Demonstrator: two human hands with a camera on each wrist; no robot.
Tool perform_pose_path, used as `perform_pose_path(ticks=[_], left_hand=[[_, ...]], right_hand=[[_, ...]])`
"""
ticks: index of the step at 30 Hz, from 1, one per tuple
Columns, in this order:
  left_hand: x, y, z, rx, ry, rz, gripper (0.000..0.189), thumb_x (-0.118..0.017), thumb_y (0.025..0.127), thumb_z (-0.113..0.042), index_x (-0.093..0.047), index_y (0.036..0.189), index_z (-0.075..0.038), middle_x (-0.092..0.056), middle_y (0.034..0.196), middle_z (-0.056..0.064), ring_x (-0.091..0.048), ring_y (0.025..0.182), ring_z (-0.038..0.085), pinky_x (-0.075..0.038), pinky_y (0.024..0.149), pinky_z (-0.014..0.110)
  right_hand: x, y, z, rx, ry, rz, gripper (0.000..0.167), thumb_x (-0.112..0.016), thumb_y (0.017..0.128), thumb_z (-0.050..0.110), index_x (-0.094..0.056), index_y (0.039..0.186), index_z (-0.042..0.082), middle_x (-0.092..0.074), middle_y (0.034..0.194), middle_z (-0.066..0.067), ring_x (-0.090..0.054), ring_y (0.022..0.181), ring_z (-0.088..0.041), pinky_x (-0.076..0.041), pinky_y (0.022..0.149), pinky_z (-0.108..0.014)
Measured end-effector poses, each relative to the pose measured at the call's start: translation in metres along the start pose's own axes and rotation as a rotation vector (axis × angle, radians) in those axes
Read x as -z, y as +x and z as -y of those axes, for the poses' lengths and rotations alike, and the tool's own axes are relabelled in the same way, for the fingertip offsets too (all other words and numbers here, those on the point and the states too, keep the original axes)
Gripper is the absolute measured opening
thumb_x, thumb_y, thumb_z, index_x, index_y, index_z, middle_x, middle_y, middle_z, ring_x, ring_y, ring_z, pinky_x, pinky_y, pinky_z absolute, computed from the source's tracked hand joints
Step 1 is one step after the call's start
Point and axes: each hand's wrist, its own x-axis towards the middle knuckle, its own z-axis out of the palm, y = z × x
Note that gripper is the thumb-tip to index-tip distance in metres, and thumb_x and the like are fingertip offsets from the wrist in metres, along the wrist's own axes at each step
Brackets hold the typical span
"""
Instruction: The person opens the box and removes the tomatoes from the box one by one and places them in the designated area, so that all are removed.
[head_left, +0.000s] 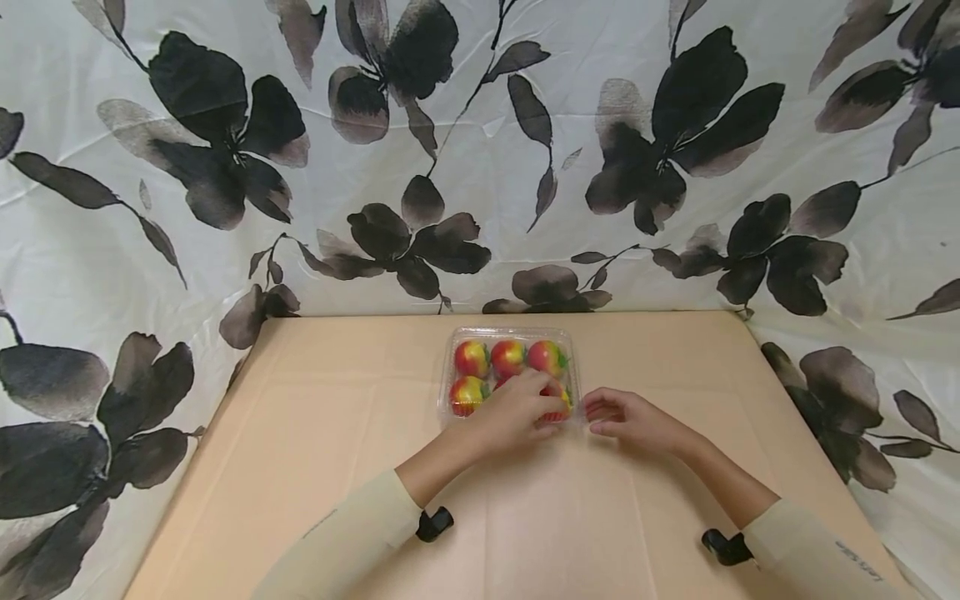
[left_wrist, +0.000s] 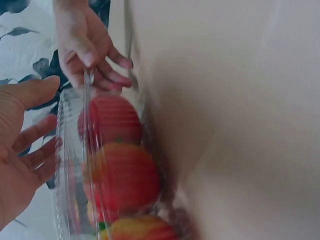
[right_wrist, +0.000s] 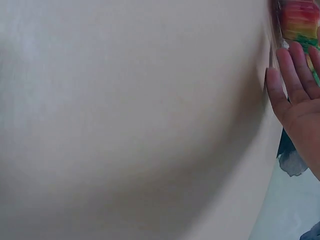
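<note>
A clear plastic clamshell box [head_left: 510, 332] holds several red-and-yellow fruits [head_left: 507, 358] with bits of green on them. Over its front right part reaches my left hand [head_left: 517, 408], hiding some of the fruits in the head view. In the left wrist view, the left hand [left_wrist: 20, 140] has its thumb and fingers spread beside the ridged lid [left_wrist: 70, 150]. At the box's right side is my right hand [head_left: 633, 421]. Its fingers [right_wrist: 287, 65] are extended close to the box wall in the right wrist view; contact there is hard to tell.
The box lies near the back edge of a table [head_left: 360, 375] with a light tan covering. Behind and beside it hangs white cloth [head_left: 480, 158] printed with dark flowers. A black strap mount [head_left: 435, 525] sits on each wrist.
</note>
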Motion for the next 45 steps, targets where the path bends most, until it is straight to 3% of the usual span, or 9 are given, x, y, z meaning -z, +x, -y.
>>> perform_pose_path(ticks=[6, 13, 17, 26, 33, 45], left_hand=[[-0.01, 0.005, -0.007, -0.031, 0.103, -0.029, 0.019, -0.076, 0.095, -0.034, -0.078, 0.112, -0.026, -0.061, 0.12, -0.002, -0.051, 0.112, 0.015, -0.047, 0.094, 0.028], [-0.02, 0.007, -0.01, -0.016, 0.148, -0.07, 0.003, -0.077, 0.093, -0.024, -0.079, 0.094, -0.023, -0.055, 0.106, -0.003, -0.047, 0.1, 0.015, -0.04, 0.08, 0.025], [-0.024, 0.006, -0.011, -0.012, 0.181, -0.089, 0.003, -0.077, 0.092, -0.02, -0.079, 0.092, -0.023, -0.052, 0.104, -0.002, -0.046, 0.099, 0.015, -0.041, 0.08, 0.028], [-0.037, 0.008, -0.012, -0.052, 0.335, -0.147, 0.007, -0.074, 0.096, -0.027, -0.078, 0.1, -0.026, -0.052, 0.106, 0.001, -0.048, 0.105, 0.019, -0.046, 0.086, 0.032], [-0.043, 0.008, -0.014, -0.089, 0.359, -0.239, 0.012, -0.069, 0.099, -0.032, -0.08, 0.106, -0.029, -0.054, 0.103, 0.004, -0.051, 0.103, 0.022, -0.047, 0.088, 0.035], [-0.052, 0.009, -0.016, -0.104, 0.417, -0.269, 0.014, -0.067, 0.099, -0.02, -0.08, 0.099, -0.024, -0.056, 0.104, 0.002, -0.052, 0.105, 0.023, -0.047, 0.09, 0.036]], right_hand=[[-0.005, 0.002, 0.003, 0.02, 0.035, -0.006, 0.028, -0.067, 0.099, 0.006, -0.06, 0.123, -0.008, -0.066, 0.119, -0.023, -0.067, 0.109, -0.009, -0.057, 0.095, -0.016], [-0.007, 0.005, 0.001, -0.009, 0.056, 0.009, 0.02, -0.064, 0.101, 0.003, -0.063, 0.117, -0.008, -0.07, 0.111, -0.027, -0.07, 0.101, -0.024, -0.062, 0.088, -0.024], [-0.009, 0.005, 0.0, -0.015, 0.07, 0.013, 0.018, -0.062, 0.102, 0.003, -0.064, 0.115, -0.008, -0.069, 0.109, -0.03, -0.071, 0.098, -0.027, -0.064, 0.085, -0.028], [-0.014, 0.007, 0.001, -0.016, 0.099, 0.04, 0.017, -0.057, 0.104, 0.006, -0.062, 0.108, -0.01, -0.07, 0.104, -0.03, -0.071, 0.094, -0.018, -0.062, 0.08, -0.027], [-0.012, 0.005, 0.001, -0.059, 0.129, 0.054, 0.022, -0.056, 0.106, 0.009, -0.061, 0.111, -0.012, -0.07, 0.107, -0.031, -0.072, 0.097, -0.018, -0.062, 0.082, -0.025], [-0.012, 0.005, 0.001, -0.09, 0.113, 0.05, 0.022, -0.055, 0.106, 0.01, -0.062, 0.11, -0.011, -0.07, 0.104, -0.031, -0.07, 0.092, -0.016, -0.062, 0.081, -0.024]])
